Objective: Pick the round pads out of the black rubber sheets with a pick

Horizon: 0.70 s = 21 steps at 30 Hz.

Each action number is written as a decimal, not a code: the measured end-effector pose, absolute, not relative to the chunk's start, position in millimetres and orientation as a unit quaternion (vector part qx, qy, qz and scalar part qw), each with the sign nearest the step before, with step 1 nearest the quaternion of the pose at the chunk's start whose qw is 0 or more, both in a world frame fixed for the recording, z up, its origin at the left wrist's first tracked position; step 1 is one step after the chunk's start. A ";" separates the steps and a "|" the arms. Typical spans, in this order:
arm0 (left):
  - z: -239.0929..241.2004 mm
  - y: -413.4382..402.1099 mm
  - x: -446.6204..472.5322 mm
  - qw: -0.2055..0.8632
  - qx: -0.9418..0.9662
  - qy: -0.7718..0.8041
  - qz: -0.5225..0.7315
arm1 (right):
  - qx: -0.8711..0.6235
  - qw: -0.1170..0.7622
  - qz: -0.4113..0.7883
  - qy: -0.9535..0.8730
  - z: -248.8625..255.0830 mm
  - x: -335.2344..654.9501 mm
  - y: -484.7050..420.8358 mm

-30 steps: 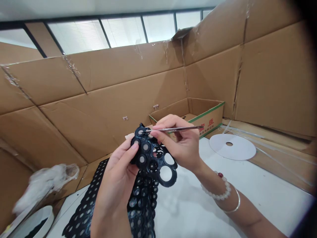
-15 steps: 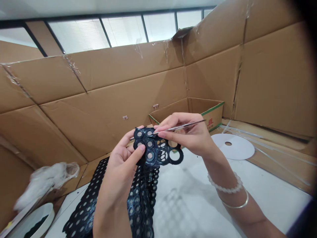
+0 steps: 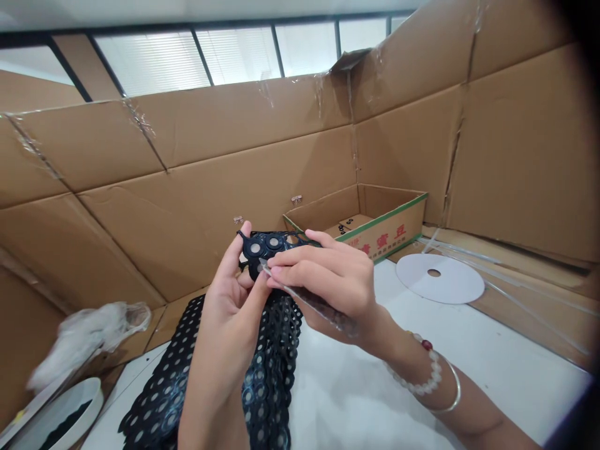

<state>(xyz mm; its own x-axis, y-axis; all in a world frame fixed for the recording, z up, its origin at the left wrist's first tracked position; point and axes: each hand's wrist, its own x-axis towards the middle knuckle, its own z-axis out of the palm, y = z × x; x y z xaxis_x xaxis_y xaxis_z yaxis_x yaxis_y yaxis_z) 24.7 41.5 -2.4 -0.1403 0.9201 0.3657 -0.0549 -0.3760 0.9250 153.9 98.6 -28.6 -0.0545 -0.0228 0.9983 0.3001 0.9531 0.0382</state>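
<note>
Between the thumb and fingers of my left hand [image 3: 227,319] is a small black rubbery sheet of joined rings [image 3: 254,248], several with pale round centres. My right hand [image 3: 335,284] grips a slim metal tool with a pointed tip [image 3: 312,303], and its tip meets the sheet close to my left thumb. My right fingers cover much of the sheet's right part. Below my hands lie overlapping black sheets with rows of pale dots [image 3: 159,387] on the white table.
Behind my right hand stands an open carton with green edging [image 3: 398,222], small black rings inside. A white disc with a centre hole [image 3: 422,284] lies to the right. Clear plastic bags [image 3: 105,331] and a white round tub [image 3: 96,400] sit left. Cardboard walls [image 3: 262,150] surround the table.
My right hand has moved left and down across the sheet, turning the tool so its tip points up-left. The sheet has tilted and sits slightly higher and further left.
</note>
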 end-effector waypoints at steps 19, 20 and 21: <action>-18.3 53.7 38.0 0.211 0.601 0.412 0.651 | -0.096 0.746 -0.236 -0.615 -40.4 142.7 108.1; -19.3 54.6 38.1 0.206 0.605 0.413 0.649 | -0.102 0.747 -0.230 -0.616 -40.9 142.9 108.8; -20.4 55.7 37.9 0.199 0.608 0.412 0.649 | -0.105 0.747 -0.225 -0.616 -41.3 142.9 109.9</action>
